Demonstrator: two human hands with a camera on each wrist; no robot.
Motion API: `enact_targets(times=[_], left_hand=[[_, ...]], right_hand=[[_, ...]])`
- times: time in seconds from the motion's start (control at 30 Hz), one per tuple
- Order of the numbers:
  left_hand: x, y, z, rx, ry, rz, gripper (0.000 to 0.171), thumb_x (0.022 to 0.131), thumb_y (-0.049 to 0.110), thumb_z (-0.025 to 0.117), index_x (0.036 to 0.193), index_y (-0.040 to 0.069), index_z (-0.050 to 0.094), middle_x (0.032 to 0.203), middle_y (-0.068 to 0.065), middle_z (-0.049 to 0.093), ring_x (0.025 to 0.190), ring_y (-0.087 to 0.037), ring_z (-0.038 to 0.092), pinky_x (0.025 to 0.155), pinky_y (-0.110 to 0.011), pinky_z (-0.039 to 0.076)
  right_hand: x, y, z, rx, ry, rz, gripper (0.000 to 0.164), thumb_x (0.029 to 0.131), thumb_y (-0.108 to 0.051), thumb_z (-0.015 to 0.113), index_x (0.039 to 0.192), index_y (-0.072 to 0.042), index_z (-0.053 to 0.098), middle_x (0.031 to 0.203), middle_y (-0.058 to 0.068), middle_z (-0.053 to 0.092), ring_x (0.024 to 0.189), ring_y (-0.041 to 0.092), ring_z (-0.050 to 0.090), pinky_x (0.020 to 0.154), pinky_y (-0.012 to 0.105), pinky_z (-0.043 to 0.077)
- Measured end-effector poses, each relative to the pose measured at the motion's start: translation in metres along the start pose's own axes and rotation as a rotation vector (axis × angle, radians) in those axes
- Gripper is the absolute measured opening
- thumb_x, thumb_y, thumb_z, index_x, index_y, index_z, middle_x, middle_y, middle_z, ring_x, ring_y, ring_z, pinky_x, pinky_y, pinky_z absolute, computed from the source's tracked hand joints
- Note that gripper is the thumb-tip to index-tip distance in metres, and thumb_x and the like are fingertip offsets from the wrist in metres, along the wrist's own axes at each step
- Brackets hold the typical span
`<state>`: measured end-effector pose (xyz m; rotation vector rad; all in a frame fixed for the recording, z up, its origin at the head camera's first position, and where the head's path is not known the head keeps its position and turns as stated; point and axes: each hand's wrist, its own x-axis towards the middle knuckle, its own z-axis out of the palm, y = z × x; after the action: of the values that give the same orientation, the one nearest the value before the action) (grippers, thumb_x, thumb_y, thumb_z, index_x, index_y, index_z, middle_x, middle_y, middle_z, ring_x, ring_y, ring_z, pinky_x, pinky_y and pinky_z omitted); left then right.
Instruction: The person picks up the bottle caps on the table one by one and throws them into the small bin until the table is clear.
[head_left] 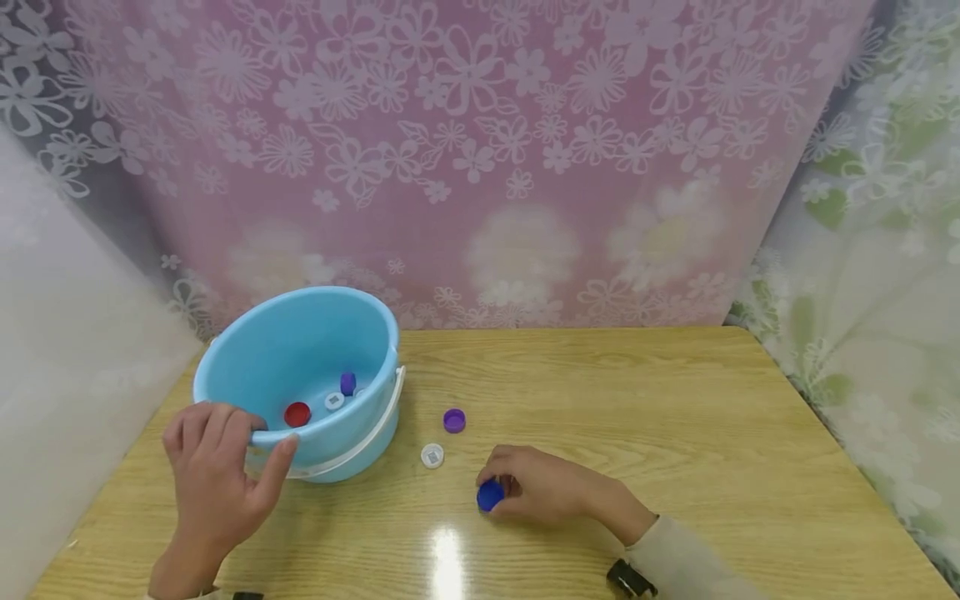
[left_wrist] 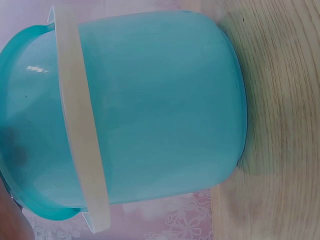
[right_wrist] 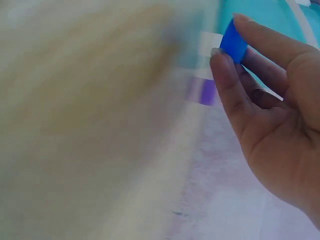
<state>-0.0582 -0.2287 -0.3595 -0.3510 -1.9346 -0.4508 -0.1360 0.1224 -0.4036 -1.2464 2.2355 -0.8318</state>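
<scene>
A light blue bucket (head_left: pixel 360 442) with a white handle (head_left: pixel 352 452) stands at the left of the table. My left hand (head_left: pixel 217 479) grips its near rim, fingers over the edge and thumb outside. Inside the bucket lie a red cap (head_left: pixel 297 414), a purple cap (head_left: pixel 348 383) and a white cap (head_left: pixel 334 402), with another pale one partly hidden by the wall. Right of the bucket, my right hand (head_left: pixel 543 485) pinches a blue bottle cap (right_wrist: pixel 233 44) between thumb and fingertips. A purple cap (head_left: pixel 454 420) and a white cap (head_left: pixel 432 456) lie on the table between hand and bucket.
The wooden table (head_left: pixel 637 400) extends to the right and back. A pink flowered curtain (head_left: pixel 480 208) hangs behind its far edge, with pale cloth at both sides. Light glares off the tabletop near the front.
</scene>
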Motion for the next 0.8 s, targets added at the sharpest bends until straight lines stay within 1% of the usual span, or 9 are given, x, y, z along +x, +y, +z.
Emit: enact_targets(times=[0.07,0.17,0.3,0.43,0.53,0.63,0.8], left_hand=[[0.000,0.000,0.000,-0.001,-0.003,0.005,0.058,0.091,0.055,0.048,0.069,0.002,0.046,0.067,-0.009,0.041,0.075,-0.038,0.038,0.079,-0.052,0.020],[0.000,-0.001,0.001,0.000,-0.005,0.009,0.058,0.091,0.055,0.048,0.069,0.002,0.047,0.067,-0.009,0.041,0.075,-0.038,0.037,0.079,-0.052,0.020],[-0.001,-0.002,0.001,0.003,-0.007,0.008,0.058,0.091,0.056,0.048,0.069,0.003,0.047,0.067,-0.009,0.041,0.075,-0.039,0.038,0.079,-0.052,0.020],[-0.002,-0.003,0.001,0.009,-0.011,0.009,0.057,0.091,0.055,0.048,0.069,0.003,0.046,0.067,-0.009,0.041,0.076,-0.039,0.038,0.079,-0.052,0.020],[-0.003,-0.003,0.001,0.012,-0.012,0.009,0.057,0.091,0.055,0.048,0.069,0.003,0.046,0.067,-0.009,0.041,0.076,-0.038,0.038,0.079,-0.052,0.020],[-0.003,-0.003,0.001,0.013,-0.010,0.013,0.057,0.091,0.055,0.048,0.069,0.003,0.046,0.068,-0.009,0.041,0.075,-0.038,0.038,0.079,-0.052,0.020],[-0.003,-0.004,0.001,0.020,-0.018,0.015,0.057,0.091,0.055,0.048,0.069,0.003,0.046,0.068,-0.009,0.042,0.076,-0.038,0.038,0.079,-0.053,0.021]], right_hand=[[0.002,-0.005,-0.008,0.025,0.053,0.013,0.031,0.091,-0.020,0.066,0.120,-0.010,0.063,0.105,-0.009,0.055,0.086,0.003,0.054,0.077,0.021,0.048],[0.009,-0.015,-0.023,0.061,0.173,0.005,0.036,0.091,-0.020,0.067,0.124,-0.008,0.060,0.105,-0.006,0.056,0.088,0.005,0.057,0.079,0.023,0.049],[0.021,-0.028,-0.043,0.062,0.349,-0.043,0.037,0.089,-0.021,0.068,0.123,-0.009,0.059,0.104,-0.005,0.058,0.088,0.008,0.058,0.080,0.026,0.051],[0.037,-0.038,-0.059,0.050,0.471,-0.063,0.036,0.090,-0.023,0.068,0.122,-0.010,0.061,0.104,-0.005,0.060,0.088,0.008,0.058,0.079,0.025,0.051],[0.049,-0.045,-0.070,0.075,0.537,-0.068,0.037,0.090,-0.024,0.067,0.124,-0.009,0.061,0.103,-0.002,0.061,0.087,0.009,0.059,0.078,0.024,0.051],[0.063,-0.054,-0.080,0.125,0.591,-0.083,0.038,0.090,-0.024,0.067,0.124,-0.007,0.061,0.102,0.001,0.062,0.087,0.012,0.060,0.078,0.026,0.051],[0.090,-0.065,-0.092,0.153,0.633,-0.114,0.039,0.090,-0.027,0.067,0.124,-0.009,0.061,0.104,-0.001,0.061,0.089,0.012,0.059,0.079,0.025,0.051]])
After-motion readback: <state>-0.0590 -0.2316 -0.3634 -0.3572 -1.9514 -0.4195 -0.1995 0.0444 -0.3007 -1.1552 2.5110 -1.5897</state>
